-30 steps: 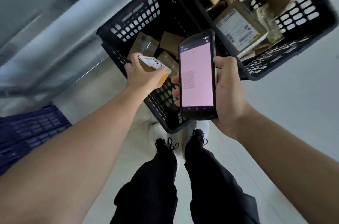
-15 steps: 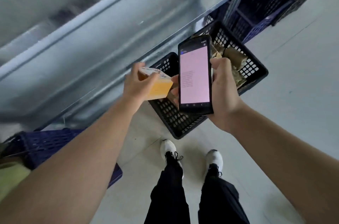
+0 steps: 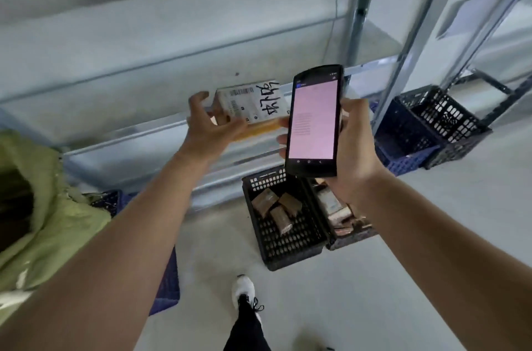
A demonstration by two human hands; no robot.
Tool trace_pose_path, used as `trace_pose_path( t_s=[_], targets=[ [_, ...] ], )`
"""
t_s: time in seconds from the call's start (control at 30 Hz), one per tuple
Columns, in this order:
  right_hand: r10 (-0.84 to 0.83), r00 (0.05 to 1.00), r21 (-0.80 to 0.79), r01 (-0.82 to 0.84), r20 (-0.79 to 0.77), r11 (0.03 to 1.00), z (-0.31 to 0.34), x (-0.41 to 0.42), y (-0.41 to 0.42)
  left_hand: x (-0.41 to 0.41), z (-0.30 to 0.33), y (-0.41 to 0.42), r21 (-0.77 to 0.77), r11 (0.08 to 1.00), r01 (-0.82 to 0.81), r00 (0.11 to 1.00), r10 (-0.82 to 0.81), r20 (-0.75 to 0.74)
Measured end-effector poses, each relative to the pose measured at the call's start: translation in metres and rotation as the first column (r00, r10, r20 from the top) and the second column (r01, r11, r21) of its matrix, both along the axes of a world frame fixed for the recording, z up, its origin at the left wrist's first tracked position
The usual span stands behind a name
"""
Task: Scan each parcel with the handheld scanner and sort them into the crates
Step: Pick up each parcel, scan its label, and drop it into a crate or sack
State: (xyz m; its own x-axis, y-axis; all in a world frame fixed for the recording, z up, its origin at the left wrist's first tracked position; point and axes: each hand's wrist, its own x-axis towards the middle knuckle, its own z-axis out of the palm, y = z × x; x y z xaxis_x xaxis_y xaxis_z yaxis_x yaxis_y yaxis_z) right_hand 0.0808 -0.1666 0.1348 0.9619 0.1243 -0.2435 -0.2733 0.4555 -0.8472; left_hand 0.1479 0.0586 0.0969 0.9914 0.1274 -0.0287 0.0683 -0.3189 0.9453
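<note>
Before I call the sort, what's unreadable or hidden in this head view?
- Scanner screen text: too small.
- Parcel label print: blurred; left hand covers its near corner.
- Second black crate: right hand and forearm hide most contents.
- Green sack: cut off by the left edge.

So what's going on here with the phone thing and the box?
A person is sorting parcels. The left hand holds a small labelled parcel up, label showing, while the right hand grips a handheld scanner beside it, its screen lit. Below on the floor, a black crate already holds a few parcels.
</note>
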Motion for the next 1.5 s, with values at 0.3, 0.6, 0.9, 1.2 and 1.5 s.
trace_pose_path(
  t_s=[0.3, 0.6, 0.9, 1.2, 1.5],
  targets=[
    [0.048, 0.97, 0.028, -0.056, 0.24, 0.998, 0.127, -0.049, 0.0, -0.051, 0.133, 0.004, -0.315, 0.943, -0.105, 0.964, 0.174, 0.2],
    [-0.1, 0.931, 0.03, 0.095, 0.35, 0.995, 0.185, -0.056, 0.043, -0.066, 0.21, 0.064, -0.521, 0.847, 0.102, 0.916, 0.124, 0.382],
    [-0.069, 0.916, -0.037, 0.091, 0.395, 0.995, 0.19, -0.051, 0.092, -0.065, 0.241, 0.089, -0.477, 0.852, 0.214, 0.898, 0.021, 0.44],
    [-0.105, 0.91, 0.042, 0.096, 0.401, 0.994, 0.19, -0.062, 0.109, -0.075, 0.246, 0.069, -0.574, 0.807, 0.14, 0.932, 0.089, 0.353],
    [-0.103, 0.93, 0.056, 0.089, 0.352, 0.994, 0.189, -0.071, 0.1, -0.094, 0.238, 0.056, -0.41, 0.807, 0.425, 0.885, -0.274, 0.377]
  ],
)
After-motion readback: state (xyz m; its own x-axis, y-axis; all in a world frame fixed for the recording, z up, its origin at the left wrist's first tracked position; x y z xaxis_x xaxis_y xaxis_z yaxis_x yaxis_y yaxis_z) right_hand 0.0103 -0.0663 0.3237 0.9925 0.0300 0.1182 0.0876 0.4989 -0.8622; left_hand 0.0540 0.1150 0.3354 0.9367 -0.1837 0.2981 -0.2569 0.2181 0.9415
